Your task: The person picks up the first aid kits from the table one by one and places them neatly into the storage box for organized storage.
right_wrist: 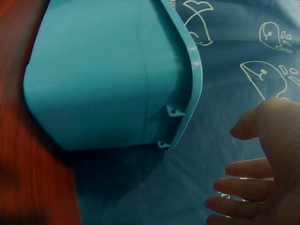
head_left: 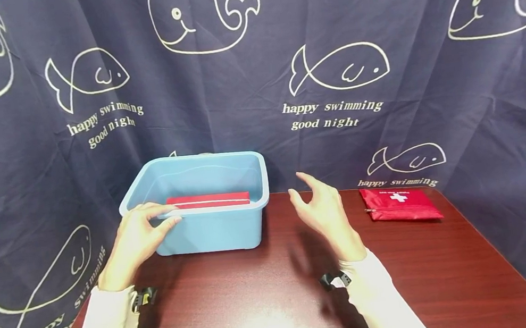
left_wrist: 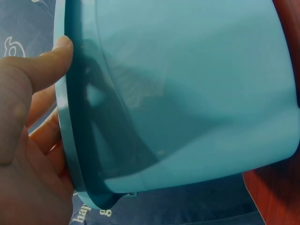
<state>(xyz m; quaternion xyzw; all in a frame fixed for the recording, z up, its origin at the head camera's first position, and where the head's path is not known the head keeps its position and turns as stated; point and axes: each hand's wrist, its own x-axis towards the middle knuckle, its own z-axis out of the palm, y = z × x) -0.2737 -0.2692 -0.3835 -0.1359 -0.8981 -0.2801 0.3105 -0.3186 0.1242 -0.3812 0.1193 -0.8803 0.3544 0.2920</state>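
Note:
A light blue plastic bin (head_left: pixel 209 231) stands on the table toward the back left. My left hand (head_left: pixel 137 235) grips its front rim near the left corner, thumb on the outside and fingers over the inner side. The left wrist view shows the thumb (left_wrist: pixel 58 58) against the bin's rim. Inside the bin lies a flat red item (head_left: pixel 209 198) with a white line along it; the front rim hides its lower part. To the right of the bin, my right hand (head_left: pixel 323 211) hovers with spread, relaxed fingers, holding nothing and apart from the bin.
A red first aid pouch (head_left: pixel 402 204) with a white cross and zip lies at the table's back right. Dark blue curtains (head_left: pixel 255 90) with whale and fish drawings enclose the reddish-brown table (head_left: pixel 218 291) at the back and sides.

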